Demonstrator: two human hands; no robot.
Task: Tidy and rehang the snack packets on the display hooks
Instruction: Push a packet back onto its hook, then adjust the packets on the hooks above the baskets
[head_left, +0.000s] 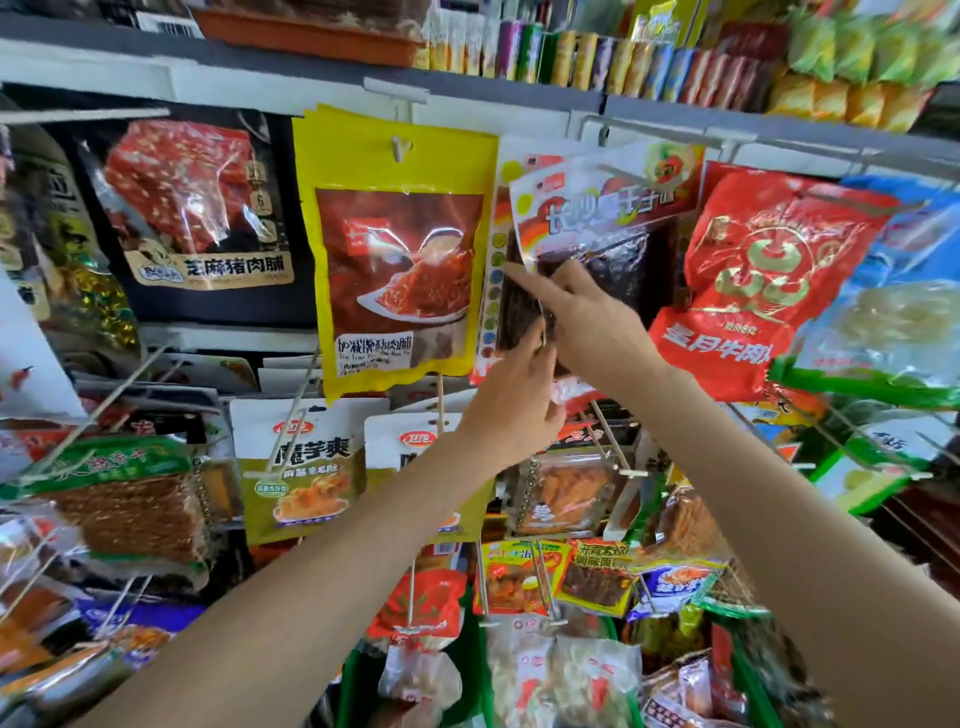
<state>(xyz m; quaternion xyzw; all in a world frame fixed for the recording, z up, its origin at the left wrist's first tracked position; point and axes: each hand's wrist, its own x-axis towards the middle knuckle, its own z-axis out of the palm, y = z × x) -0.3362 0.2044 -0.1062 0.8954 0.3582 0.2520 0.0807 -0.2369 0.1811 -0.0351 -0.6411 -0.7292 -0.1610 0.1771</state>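
Left hand (511, 400) is raised under the tilted dark-contents packet (613, 244), fingers curled at its lower left edge; right hand (587, 317) is laid on its front, fingers pinching it. Yellow packet (400, 249) is hung on a hook (399, 148) just left of both hands, red packet (769, 280) just right. Stocked shelf (519, 98) is seen above the hands.

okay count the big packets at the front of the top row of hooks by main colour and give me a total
Black: 1, the sesame pork jerky packet
Yellow: 1, the yellow packet
White-topped with dark contents: 1, the tilted packet both hands are on
Red: 1, the red packet
Blue: 1, the blue packet, blurred at the frame edge
Total: 5
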